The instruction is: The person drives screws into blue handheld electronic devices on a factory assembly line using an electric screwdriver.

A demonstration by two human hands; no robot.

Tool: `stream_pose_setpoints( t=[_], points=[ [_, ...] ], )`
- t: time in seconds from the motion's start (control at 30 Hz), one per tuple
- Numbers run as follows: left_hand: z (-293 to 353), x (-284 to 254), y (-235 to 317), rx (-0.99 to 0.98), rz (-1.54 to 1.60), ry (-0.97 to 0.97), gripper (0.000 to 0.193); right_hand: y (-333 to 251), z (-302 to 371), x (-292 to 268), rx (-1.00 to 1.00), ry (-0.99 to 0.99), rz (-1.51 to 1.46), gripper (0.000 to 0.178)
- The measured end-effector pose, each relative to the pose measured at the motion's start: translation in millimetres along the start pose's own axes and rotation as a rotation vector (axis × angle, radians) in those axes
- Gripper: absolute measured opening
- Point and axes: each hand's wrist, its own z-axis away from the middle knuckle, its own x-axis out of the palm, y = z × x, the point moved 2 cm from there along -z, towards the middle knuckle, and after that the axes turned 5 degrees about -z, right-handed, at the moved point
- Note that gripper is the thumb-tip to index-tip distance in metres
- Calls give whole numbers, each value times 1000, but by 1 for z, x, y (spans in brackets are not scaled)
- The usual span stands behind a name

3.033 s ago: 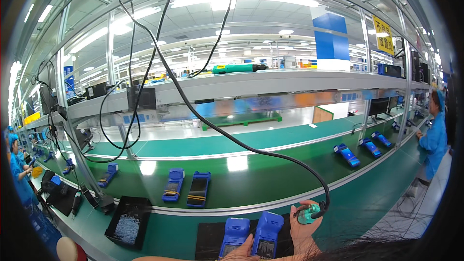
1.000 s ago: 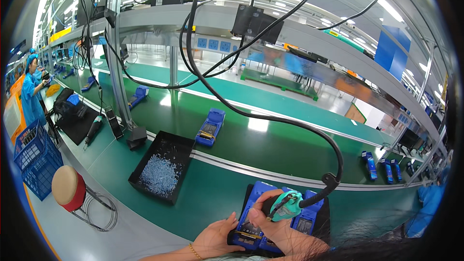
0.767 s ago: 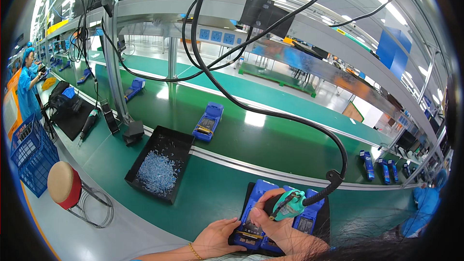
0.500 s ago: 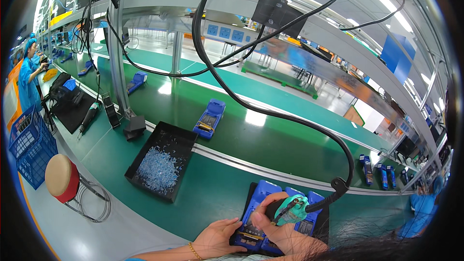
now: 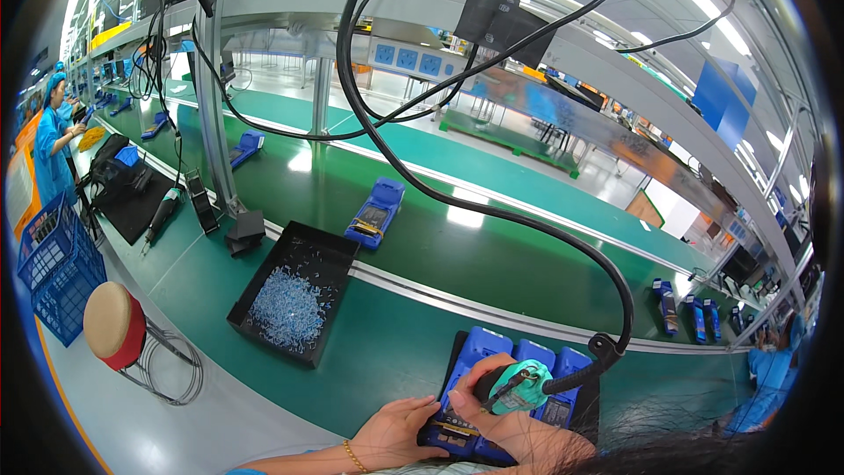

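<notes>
Clearly, the right hand (image 5: 519,435) is wrapped around a teal-and-black power screwdriver (image 5: 520,390), nearer the person than the black tray (image 5: 330,251) and to its right; the tip is hidden. Fingers and thumb spread, the left hand (image 5: 394,431) touches the left edge of the leftmost blue device (image 5: 482,347). This and two other blue devices (image 5: 573,365) lie side by side on a black mat on the green tabletop (image 5: 396,334), also right of the tray. A thick black cable (image 5: 626,299) runs from the screwdriver. Just past the tray's far right corner, a blue device with a yellow band (image 5: 376,211) rests on the green belt (image 5: 519,268). Left of the tray stands a round stool (image 5: 107,325).
</notes>
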Motion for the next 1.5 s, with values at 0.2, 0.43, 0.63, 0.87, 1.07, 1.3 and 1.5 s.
stream_pose_setpoints(
  t=[0.2, 0.43, 0.63, 0.87, 1.07, 1.3, 1.5],
  points=[
    [5, 27, -28, 120, -117, 153, 62, -25, -5, 8, -124, -82, 213, 30],
    [-10, 76, -67, 265, -449, 405, 30, -24, -5, 12, -128, -103, 215, 29],
    [-8, 66, -61, 190, -421, 266, 40, -18, -2, 5, -94, -41, 95, 33],
    [-2, 39, -39, 56, -286, -14, 76, -24, 13, -19, -17, 80, -132, 40],
    [-2, 22, -19, -23, -233, -48, 83, -29, 27, -37, 37, 186, -195, 35],
    [-1, 24, -18, -26, -243, -47, 85, -27, 37, -38, 90, 185, -155, 35],
    [-1, 25, -18, -32, -254, -43, 85, -18, 38, -41, 63, 155, -214, 36]
  ],
)
